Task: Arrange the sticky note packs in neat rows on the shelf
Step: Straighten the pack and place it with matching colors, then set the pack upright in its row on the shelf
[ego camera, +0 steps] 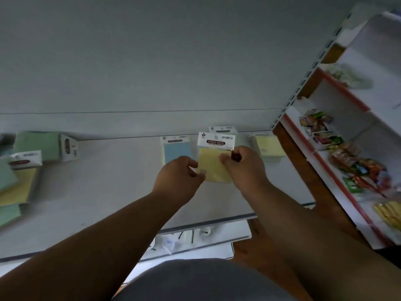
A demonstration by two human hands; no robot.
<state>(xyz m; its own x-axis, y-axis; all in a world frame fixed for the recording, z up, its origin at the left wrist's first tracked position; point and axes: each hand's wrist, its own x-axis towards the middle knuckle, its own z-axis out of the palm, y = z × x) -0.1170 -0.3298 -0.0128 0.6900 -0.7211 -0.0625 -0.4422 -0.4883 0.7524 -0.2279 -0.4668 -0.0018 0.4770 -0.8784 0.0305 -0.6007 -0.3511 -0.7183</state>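
Both hands hold one yellow sticky note pack (214, 164) upright over the white shelf (121, 170), near the back wall. Left hand (180, 177) pinches the pack's lower left edge w/ curled fingers; right hand (243, 168) grips the right side, thumb on the front face. Header card reads STICKY NOTE.

Step in hand looks like placing this pack into the back row: blue pack (175, 148) stands just left of it, another pack (223, 129) right behind, pale yellow pack (269, 146) to the right. Loose green and yellow packs (23, 170) lie jumbled at far left, not yet sorted.

Next move prob needs: lower it square into the gap btwn blue and pale yellow, header level w/ neighbours, then let go w/o tipping them
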